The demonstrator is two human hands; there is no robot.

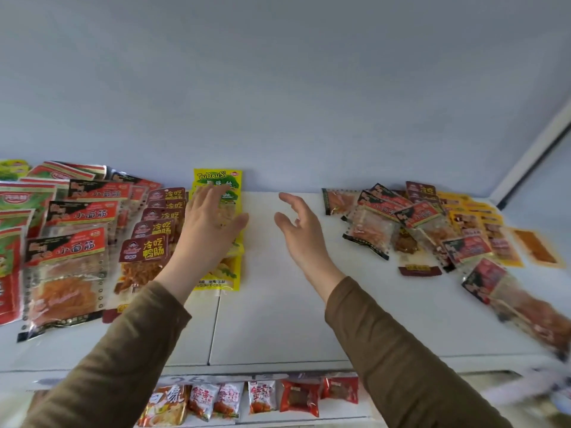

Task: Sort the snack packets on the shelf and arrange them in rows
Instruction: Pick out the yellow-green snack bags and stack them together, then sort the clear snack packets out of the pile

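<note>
On the left of the shelf [278, 304], packets already lie in neat rows; the left hand [207, 230] rests flat, fingers straight, on the yellow packets [216, 180]. The right hand [299, 223] hovers empty, fingers spread, while the jumbled pile [432, 223] on the right looks unsorted.

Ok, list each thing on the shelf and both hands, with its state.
Yellow potato-shred packets: stacked in a row, left hand on top.
Dark red duck-intestine packets: overlapped row.
Mixed packet pile: unsorted heap.
Left hand: flat, pressing.
Right hand: open, holding nothing.
</note>
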